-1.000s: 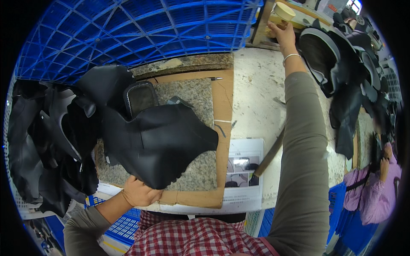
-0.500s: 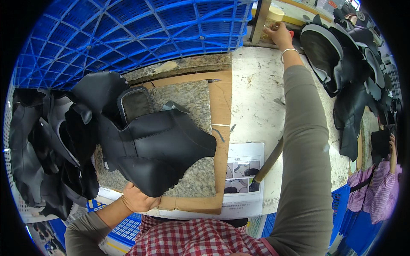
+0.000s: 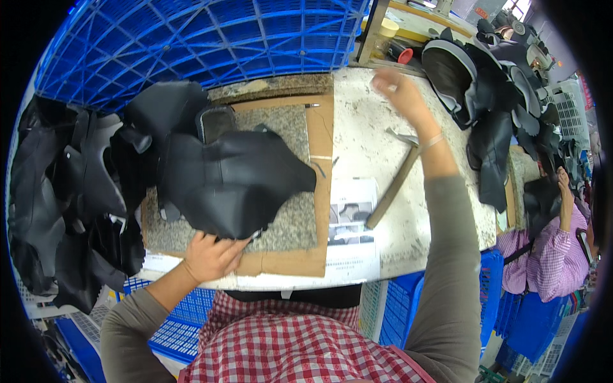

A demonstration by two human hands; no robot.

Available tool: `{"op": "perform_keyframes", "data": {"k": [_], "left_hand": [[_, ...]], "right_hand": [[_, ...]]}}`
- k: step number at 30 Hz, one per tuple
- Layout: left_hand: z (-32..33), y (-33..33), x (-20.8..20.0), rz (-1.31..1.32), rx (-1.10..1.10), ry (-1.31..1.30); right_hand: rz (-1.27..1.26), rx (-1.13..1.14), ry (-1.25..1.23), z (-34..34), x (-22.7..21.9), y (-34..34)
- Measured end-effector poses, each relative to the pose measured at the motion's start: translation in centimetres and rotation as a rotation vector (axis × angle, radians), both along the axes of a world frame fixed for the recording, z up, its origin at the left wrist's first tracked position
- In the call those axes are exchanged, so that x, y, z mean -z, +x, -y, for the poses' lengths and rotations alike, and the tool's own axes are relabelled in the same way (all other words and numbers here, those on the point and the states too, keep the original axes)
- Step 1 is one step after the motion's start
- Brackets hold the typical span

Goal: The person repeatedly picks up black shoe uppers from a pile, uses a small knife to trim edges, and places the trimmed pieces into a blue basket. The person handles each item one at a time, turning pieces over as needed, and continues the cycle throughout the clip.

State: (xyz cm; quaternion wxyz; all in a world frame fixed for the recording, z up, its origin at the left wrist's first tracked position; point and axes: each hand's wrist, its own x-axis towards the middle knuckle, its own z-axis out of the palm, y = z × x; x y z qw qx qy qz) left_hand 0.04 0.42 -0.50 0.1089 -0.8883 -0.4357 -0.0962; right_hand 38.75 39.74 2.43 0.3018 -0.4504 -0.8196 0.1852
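A black leather shoe upper (image 3: 233,179) lies spread on a speckled stone slab (image 3: 300,230). My left hand (image 3: 216,257) grips its near edge, fingers closed against the leather. A tiny shiny spot shows by the fingertips; what it is I cannot make out. My right hand (image 3: 402,96) is in the air over the white tabletop, just short of a clear jar with a pale yellow lid (image 3: 387,29). Motion smears its fingers, and anything between them cannot be told. Below that hand lies a hammer (image 3: 393,188) with a wooden handle.
Black shoe uppers (image 3: 96,179) are heaped at the left, and more (image 3: 450,73) at the right. A blue crate (image 3: 211,45) rises at the back. Near the jar lies a red-rimmed black container (image 3: 402,53). A printed sheet (image 3: 351,255) lies beside the cardboard (image 3: 322,134). A co-worker (image 3: 549,255) is at the right.
My right hand has come away from the jar, back toward me. My left hand's fingers now show at the upper's near edge. The whole view has shifted a little.
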Motion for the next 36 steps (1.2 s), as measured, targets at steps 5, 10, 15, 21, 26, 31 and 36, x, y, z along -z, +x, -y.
{"op": "perform_keyframes", "data": {"k": [5,10,15,21,26,31,36], "left_hand": [[0.8,0.1,0.5,0.076,-0.083,0.068],[0.0,1.3,0.8,0.335,-0.455,-0.011],[-1.3,1.1,-0.7,0.384,-0.379,-0.132],[-3.8,0.0,-1.0,0.316,-0.381,-0.170],[-5.9,0.0,1.5,0.391,-0.338,0.005],[-5.4,0.2,2.2,0.416,-0.420,-0.087],[-4.4,0.8,1.3,0.558,-0.492,-0.434]], "right_hand": [[0.434,0.139,0.001,19.6,4.3,-0.4],[0.409,0.191,0.160,23.4,6.9,6.0],[0.386,0.316,0.187,23.7,6.7,11.0],[0.747,0.624,0.012,23.0,7.4,10.4],[0.639,0.635,-0.079,22.9,6.4,11.7],[0.575,0.476,0.270,25.8,5.5,9.9],[0.215,0.073,0.355,23.1,1.3,0.6]]}}
